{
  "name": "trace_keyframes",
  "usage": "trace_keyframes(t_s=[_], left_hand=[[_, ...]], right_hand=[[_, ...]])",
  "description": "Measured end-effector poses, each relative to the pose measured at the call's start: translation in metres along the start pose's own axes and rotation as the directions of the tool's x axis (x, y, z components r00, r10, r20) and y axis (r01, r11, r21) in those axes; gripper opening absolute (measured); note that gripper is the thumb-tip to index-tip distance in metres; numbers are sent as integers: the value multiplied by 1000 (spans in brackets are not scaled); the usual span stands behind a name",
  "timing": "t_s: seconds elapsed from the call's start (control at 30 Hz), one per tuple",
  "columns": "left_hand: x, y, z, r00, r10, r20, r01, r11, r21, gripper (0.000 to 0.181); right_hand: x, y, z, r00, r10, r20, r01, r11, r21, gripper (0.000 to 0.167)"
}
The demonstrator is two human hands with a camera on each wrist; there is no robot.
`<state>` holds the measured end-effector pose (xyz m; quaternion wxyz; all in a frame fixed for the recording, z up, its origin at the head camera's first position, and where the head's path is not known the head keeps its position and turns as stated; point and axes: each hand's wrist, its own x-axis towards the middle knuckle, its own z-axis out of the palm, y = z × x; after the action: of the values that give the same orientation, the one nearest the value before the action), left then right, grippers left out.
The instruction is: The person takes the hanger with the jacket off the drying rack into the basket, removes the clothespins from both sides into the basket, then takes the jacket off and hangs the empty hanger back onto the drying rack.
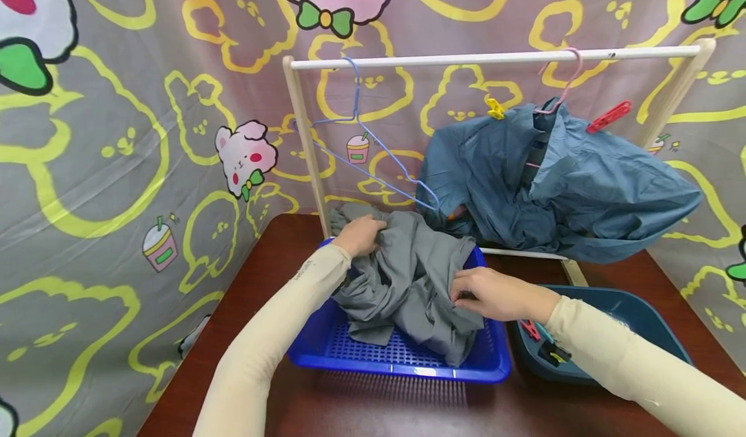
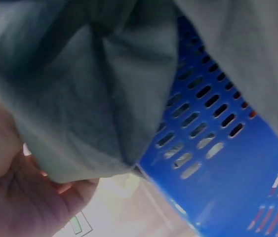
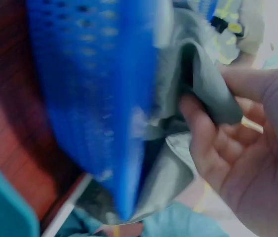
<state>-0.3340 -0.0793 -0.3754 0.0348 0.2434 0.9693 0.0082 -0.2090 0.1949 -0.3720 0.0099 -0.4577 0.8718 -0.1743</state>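
Note:
A crumpled grey cloth point(image 1: 402, 262) lies heaped in a blue perforated basket point(image 1: 399, 369), part of it over the back rim. At its upper left, my left hand point(image 1: 360, 235) grips the fabric; the left wrist view has the fingers point(image 2: 74, 190) partly behind a fold of cloth point(image 2: 89, 98). My right hand point(image 1: 492, 292) pinches the cloth on its right side, above the basket's right rim. In the right wrist view, a fold point(image 3: 210, 89) sits between the thumb and fingers of that hand point(image 3: 242, 143).
Behind the basket stands a rack with a white rod point(image 1: 408, 63). An empty blue hanger point(image 1: 357, 100) hangs at left, a blue garment point(image 1: 583, 184) on a pink hanger point(image 1: 574, 78) at right, with yellow and red clips. A dark teal tub point(image 1: 635, 314) at right holds clips.

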Motion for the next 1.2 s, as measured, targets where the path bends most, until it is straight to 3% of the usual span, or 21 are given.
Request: trace_keyframes(t_s=[0.1, 0.2, 0.33, 0.43, 0.6, 0.77, 0.87, 1.0, 1.1, 1.2], left_hand=[[2, -4, 3, 998, 33, -53, -33, 999, 2, 37], [4, -7, 5, 992, 41, -120, -45, 998, -32, 30], [3, -10, 2, 985, 18, -173, -34, 995, -92, 33], [-1, -10, -5, 976, -4, -220, -24, 992, -122, 37], [-14, -12, -23, 945, 10, -327, -72, 981, -178, 28], [-32, -7, -45, 905, 55, -423, -146, 972, -185, 22], [-43, -1, -55, 879, 121, -461, -213, 965, -153, 22], [-59, 10, -58, 879, 265, -397, -333, 937, -110, 35], [-66, 21, -51, 878, 394, -271, -430, 899, -88, 44], [-67, 32, -38, 869, 473, -144, -488, 868, -91, 41]], right_hand=[[-5, 7, 5, 990, 131, -51, -135, 987, -86, 20], [-8, 14, 8, 956, 276, -98, -290, 941, -173, 40], [-8, 21, 12, 913, 405, -47, -406, 890, -206, 55], [-8, 23, 13, 903, 430, -12, -422, 880, -217, 54], [-6, 24, 15, 911, 412, -16, -402, 877, -262, 52], [-5, 24, 15, 916, 401, -9, -387, 878, -281, 54], [-5, 24, 15, 918, 397, -9, -383, 879, -282, 53], [-5, 24, 16, 919, 395, -9, -381, 881, -280, 53], [-6, 24, 15, 921, 391, -9, -377, 882, -282, 52], [-6, 24, 15, 922, 387, -10, -374, 884, -281, 52]])
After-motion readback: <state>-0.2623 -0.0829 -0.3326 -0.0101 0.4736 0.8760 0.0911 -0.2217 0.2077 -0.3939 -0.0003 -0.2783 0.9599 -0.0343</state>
